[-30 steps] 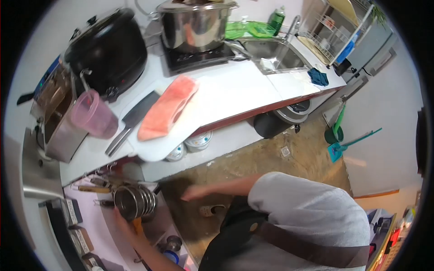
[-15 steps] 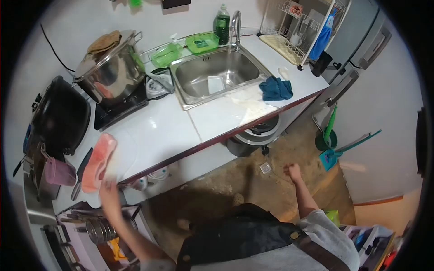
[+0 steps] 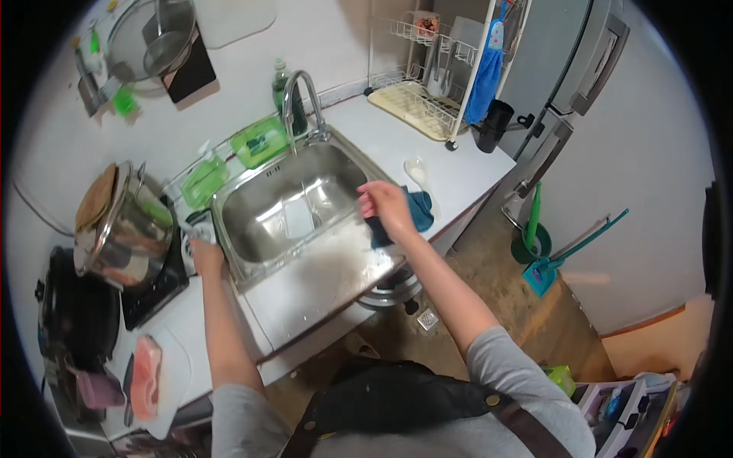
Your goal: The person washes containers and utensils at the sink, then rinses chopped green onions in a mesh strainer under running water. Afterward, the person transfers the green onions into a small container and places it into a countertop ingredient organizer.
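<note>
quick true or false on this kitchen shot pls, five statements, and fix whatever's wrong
1. The right hand is near the dark blue cloth. True.
2. The slab of pink meat lies in the sink. False: it lies on the white board.
3. A bottle of green liquid stands behind the sink, near the faucet. True.
4. The left hand touches the meat. False: it is between the pot and the sink, apart from the meat.
5. The pot stands on the floor. False: it is on the black cooktop.
</note>
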`<action>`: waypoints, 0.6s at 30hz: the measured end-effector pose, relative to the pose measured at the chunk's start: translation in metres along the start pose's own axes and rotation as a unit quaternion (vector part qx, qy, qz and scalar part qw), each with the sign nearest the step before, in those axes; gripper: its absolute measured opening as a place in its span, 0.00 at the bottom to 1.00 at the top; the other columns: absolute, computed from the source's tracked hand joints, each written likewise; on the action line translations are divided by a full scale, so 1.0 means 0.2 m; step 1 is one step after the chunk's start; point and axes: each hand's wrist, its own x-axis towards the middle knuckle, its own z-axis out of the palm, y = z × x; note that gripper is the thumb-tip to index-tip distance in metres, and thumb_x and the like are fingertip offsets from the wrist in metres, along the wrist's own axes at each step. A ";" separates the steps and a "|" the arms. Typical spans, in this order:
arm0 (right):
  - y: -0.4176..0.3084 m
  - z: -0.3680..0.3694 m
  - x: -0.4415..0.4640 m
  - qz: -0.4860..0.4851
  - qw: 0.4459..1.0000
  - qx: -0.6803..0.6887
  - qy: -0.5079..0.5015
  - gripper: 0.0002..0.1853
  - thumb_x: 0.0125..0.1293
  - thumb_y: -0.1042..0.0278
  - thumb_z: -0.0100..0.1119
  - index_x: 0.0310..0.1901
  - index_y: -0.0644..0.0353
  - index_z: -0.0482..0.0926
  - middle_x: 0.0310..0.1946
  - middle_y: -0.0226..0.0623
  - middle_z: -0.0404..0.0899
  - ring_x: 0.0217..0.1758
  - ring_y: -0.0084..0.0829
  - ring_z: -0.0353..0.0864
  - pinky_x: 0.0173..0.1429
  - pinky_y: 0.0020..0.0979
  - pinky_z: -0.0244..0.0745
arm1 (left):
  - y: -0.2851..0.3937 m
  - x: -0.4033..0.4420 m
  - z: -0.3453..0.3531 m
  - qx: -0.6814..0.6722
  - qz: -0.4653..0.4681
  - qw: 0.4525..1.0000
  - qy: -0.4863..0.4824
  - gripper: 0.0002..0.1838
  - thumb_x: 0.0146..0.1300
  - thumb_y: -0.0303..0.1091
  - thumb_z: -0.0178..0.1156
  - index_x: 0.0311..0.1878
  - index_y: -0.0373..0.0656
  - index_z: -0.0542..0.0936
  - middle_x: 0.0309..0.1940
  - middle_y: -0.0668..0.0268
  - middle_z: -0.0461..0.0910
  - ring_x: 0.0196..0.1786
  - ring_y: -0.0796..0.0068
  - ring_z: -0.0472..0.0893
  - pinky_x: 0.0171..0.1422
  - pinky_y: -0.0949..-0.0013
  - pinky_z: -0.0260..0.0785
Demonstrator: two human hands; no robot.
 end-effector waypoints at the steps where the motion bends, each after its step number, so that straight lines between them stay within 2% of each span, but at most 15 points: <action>1: 0.01 0.07 0.09 0.044 0.998 0.012 -0.037 0.14 0.70 0.63 0.48 0.41 0.64 0.79 0.28 0.31 0.77 0.27 0.21 0.77 0.30 0.22 0.75 | -0.01 0.02 0.01 0.001 -0.010 1.000 -0.004 0.36 0.57 0.37 0.59 0.64 0.34 0.55 0.55 0.33 0.69 0.56 0.36 0.73 0.60 0.50 0.67; 4: 0.11 0.27 0.40 0.129 0.982 0.089 -0.108 0.14 0.69 0.64 0.48 0.43 0.68 0.77 0.30 0.38 0.78 0.29 0.29 0.80 0.36 0.27 0.80 | -0.06 -0.02 0.02 -0.045 0.017 0.998 0.027 0.33 0.59 0.31 0.55 0.65 0.34 0.54 0.51 0.34 0.72 0.54 0.37 0.74 0.60 0.50 0.66; 6: 0.20 0.39 0.59 0.173 0.963 0.167 -0.123 0.14 0.69 0.66 0.48 0.45 0.71 0.75 0.35 0.43 0.77 0.35 0.34 0.81 0.42 0.31 0.81 | 0.05 -0.25 -0.14 -0.065 0.078 0.993 0.054 0.32 0.60 0.26 0.52 0.66 0.33 0.53 0.51 0.37 0.73 0.54 0.38 0.74 0.59 0.48 0.65; 8: 0.25 0.49 0.76 0.207 0.941 0.237 -0.123 0.14 0.68 0.68 0.49 0.46 0.74 0.73 0.40 0.48 0.76 0.41 0.40 0.81 0.49 0.34 0.81 | -0.02 -0.34 -0.11 -0.074 0.199 0.962 0.171 0.32 0.61 0.25 0.53 0.69 0.35 0.55 0.48 0.43 0.77 0.44 0.48 0.80 0.51 0.53 0.70; 10: 0.30 0.58 0.87 0.232 0.919 0.299 -0.112 0.15 0.67 0.70 0.50 0.47 0.77 0.70 0.44 0.52 0.74 0.46 0.44 0.79 0.55 0.38 0.79 | 0.20 -0.56 -0.34 -0.184 0.100 0.978 0.016 0.30 0.60 0.27 0.56 0.67 0.36 0.63 0.43 0.46 0.79 0.36 0.56 0.80 0.46 0.58 0.71; 11: 0.30 0.61 0.94 0.251 0.915 0.292 -0.117 0.15 0.67 0.71 0.51 0.47 0.78 0.69 0.47 0.55 0.72 0.51 0.47 0.77 0.58 0.42 0.78 | 0.29 -0.62 -0.43 -0.240 0.048 0.968 -0.060 0.29 0.59 0.28 0.58 0.66 0.37 0.66 0.41 0.48 0.80 0.32 0.61 0.81 0.44 0.60 0.72; 14: 0.24 0.67 1.05 0.254 0.911 0.273 -0.175 0.17 0.66 0.71 0.52 0.48 0.79 0.68 0.47 0.56 0.73 0.51 0.46 0.78 0.58 0.42 0.78 | 0.46 -0.55 -0.42 -0.124 0.102 0.980 -0.119 0.24 0.57 0.29 0.62 0.59 0.39 0.75 0.36 0.49 0.81 0.26 0.71 0.77 0.40 0.65 0.72; 15: 0.22 0.68 1.08 0.257 0.908 0.255 -0.212 0.16 0.66 0.71 0.52 0.47 0.79 0.69 0.45 0.56 0.74 0.48 0.45 0.79 0.56 0.42 0.78 | 0.54 -0.51 -0.38 -0.143 0.173 0.970 -0.097 0.21 0.54 0.29 0.64 0.53 0.37 0.79 0.33 0.49 0.81 0.28 0.67 0.80 0.41 0.64 0.72; 18: 0.00 0.65 1.05 0.244 0.904 0.138 -0.324 0.14 0.66 0.72 0.52 0.47 0.77 0.73 0.41 0.53 0.78 0.43 0.40 0.82 0.53 0.38 0.80 | 0.79 -0.32 -0.15 -0.137 0.331 0.927 -0.111 0.23 0.52 0.30 0.65 0.54 0.38 0.79 0.34 0.49 0.82 0.31 0.60 0.81 0.41 0.62 0.72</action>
